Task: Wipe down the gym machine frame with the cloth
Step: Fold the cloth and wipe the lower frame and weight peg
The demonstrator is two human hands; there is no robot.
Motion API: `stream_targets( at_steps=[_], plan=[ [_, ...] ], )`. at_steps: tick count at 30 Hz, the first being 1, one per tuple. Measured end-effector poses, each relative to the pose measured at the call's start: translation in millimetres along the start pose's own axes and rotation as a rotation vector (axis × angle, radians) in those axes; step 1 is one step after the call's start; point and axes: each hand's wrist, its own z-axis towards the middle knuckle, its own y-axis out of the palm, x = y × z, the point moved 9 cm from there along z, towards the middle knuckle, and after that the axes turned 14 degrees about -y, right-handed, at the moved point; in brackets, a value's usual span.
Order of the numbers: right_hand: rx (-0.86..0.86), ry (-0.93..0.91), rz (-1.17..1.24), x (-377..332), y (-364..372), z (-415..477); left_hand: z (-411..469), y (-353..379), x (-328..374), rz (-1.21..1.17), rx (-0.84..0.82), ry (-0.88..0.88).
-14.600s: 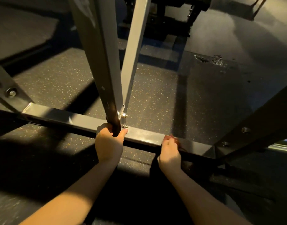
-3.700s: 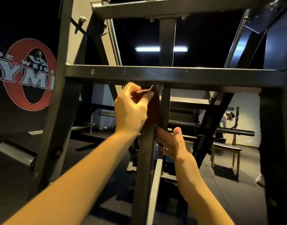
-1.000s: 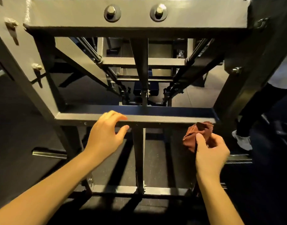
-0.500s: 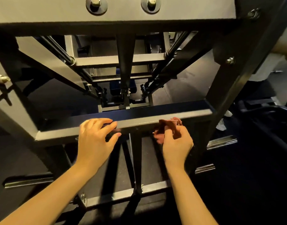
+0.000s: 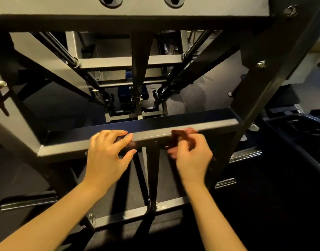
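The left hand (image 5: 108,154) rests, fingers loosely spread, on the grey square-tube steel crossbar (image 5: 65,147), bracing. Just beside it the blurred right hand (image 5: 191,156) pinches the bunched dark-red cloth (image 5: 182,132) against that bar's front edge. Firm, overlapping strokes toward the black upright (image 5: 253,98) beyond would serve best.

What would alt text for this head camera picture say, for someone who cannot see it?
A person's right hand, blurred, holds a reddish-brown cloth against a grey crossbar of a gym machine frame. The left hand rests on the same bar beside it. A dark upright post stands beyond.
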Motion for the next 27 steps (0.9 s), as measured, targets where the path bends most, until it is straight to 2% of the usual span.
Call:
stream_targets(
  at_steps=[2,4,8,11,13,16,18,20,22,24,27],
  plan=[
    [0.171,0.080,-0.097,8.7,-31.0,8.7,-0.9,-0.2,0.7,-0.011,-0.002,-0.007],
    [0.210,0.078,-0.129,0.4,-20.4,1.3,-0.2,0.6,-0.9,-0.022,-0.043,-0.007],
    [-0.094,-0.176,0.034,-51.2,77.9,-38.7,-8.1,-11.2,-16.9,-0.055,-0.042,-0.016],
    [-0.205,-0.315,0.003,-63.4,95.1,-46.5,-18.1,-28.8,-42.1,-0.030,0.025,-0.108],
    [-0.192,-0.259,-0.013,-47.0,72.6,-35.7,-22.9,-36.2,-53.2,0.000,0.056,-0.148],
    [0.029,-0.005,0.007,-0.9,13.4,-15.0,-29.3,-38.5,-61.2,0.041,0.089,-0.163],
    [0.107,0.038,-0.078,4.4,1.8,-14.6,-32.4,-36.5,-62.6,0.040,0.098,-0.155],
    [0.043,0.019,-0.021,-8.6,35.8,-31.3,-32.8,-35.1,-63.6,0.027,0.103,-0.150],
    [-0.121,-0.057,0.056,-32.5,87.2,-56.0,-32.5,-34.9,-64.4,0.026,0.101,-0.149],
    [-0.268,-0.171,0.028,-52.2,120.3,-74.0,-33.2,-34.7,-64.7,0.037,0.085,-0.136],
    [-0.291,-0.152,0.041,-46.4,109.0,-66.3,-33.9,-35.0,-66.5,0.031,0.068,-0.122]
  ],
)
